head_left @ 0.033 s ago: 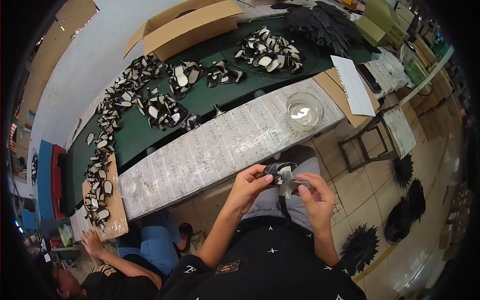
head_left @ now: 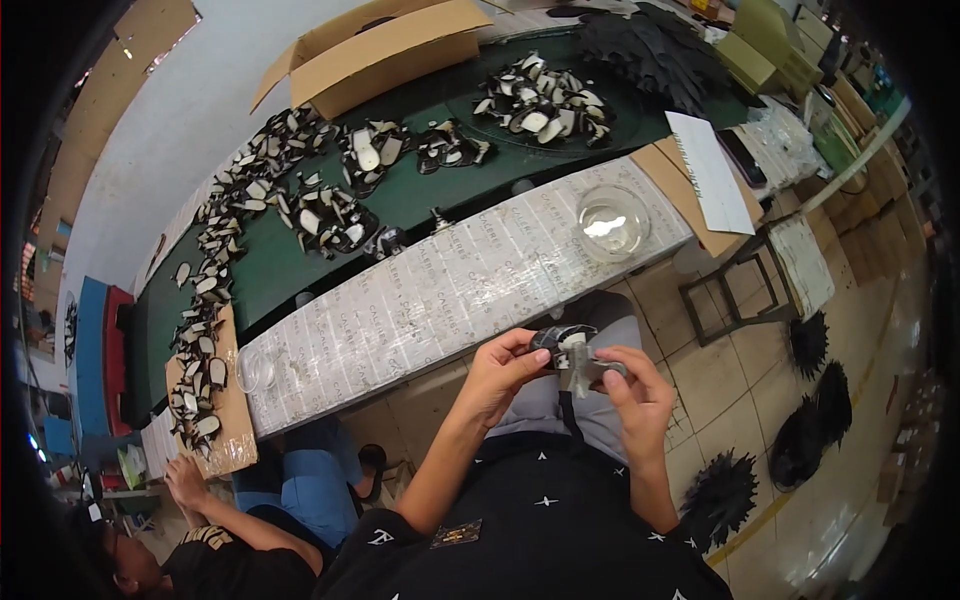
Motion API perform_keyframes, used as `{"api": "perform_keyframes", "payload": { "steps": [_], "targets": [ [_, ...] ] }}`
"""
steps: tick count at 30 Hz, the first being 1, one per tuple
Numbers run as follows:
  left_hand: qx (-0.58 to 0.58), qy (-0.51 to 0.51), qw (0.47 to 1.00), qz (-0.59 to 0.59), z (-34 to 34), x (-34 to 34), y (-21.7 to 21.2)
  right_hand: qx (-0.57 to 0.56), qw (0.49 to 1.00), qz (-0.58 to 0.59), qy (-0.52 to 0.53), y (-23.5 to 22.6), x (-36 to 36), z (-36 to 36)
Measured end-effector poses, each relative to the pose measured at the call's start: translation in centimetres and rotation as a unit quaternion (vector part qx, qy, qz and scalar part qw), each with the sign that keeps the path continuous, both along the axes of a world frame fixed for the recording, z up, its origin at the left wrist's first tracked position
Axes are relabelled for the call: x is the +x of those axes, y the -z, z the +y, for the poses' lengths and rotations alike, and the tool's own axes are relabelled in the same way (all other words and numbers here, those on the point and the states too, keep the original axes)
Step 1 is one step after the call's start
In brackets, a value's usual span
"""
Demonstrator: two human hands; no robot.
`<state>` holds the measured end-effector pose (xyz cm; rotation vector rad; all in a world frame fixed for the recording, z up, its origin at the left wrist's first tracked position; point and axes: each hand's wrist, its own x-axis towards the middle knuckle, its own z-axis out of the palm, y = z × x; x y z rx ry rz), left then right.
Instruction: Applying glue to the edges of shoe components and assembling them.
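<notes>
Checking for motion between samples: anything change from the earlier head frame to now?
No visible change. Left hand and right hand hold the small black-and-white piece between them over the lap, as before. Glass bowl on the paper-covered bench, the black-and-white pieces on the green table, the cardboard box and the co-worker's hand at lower left are all where they were.

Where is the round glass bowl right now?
In the head view, the glass bowl sits upper right on the paper-covered bench, beside the cardboard sheet, up beyond the right hand.
</notes>
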<state>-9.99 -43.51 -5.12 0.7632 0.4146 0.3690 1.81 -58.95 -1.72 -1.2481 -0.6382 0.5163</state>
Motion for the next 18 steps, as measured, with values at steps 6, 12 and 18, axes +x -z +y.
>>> {"api": "perform_keyframes", "payload": {
  "steps": [6, 12, 18],
  "targets": [
    [0.021, 0.0, 0.999, 0.032, -0.4, 0.2, 0.6, 0.019, 0.993, 0.109, 0.035, 1.9, 1.2, -1.9],
    [0.005, -0.03, 0.999, -0.025, 0.1, -0.5, 0.7, 0.034, 0.99, 0.137, -0.001, 3.9, 2.7, -2.6],
    [-0.013, -0.067, 0.997, -0.024, 1.1, -2.1, 1.9, 0.027, 0.991, 0.128, -0.025, 4.0, 2.3, -1.6]
  ]
}}
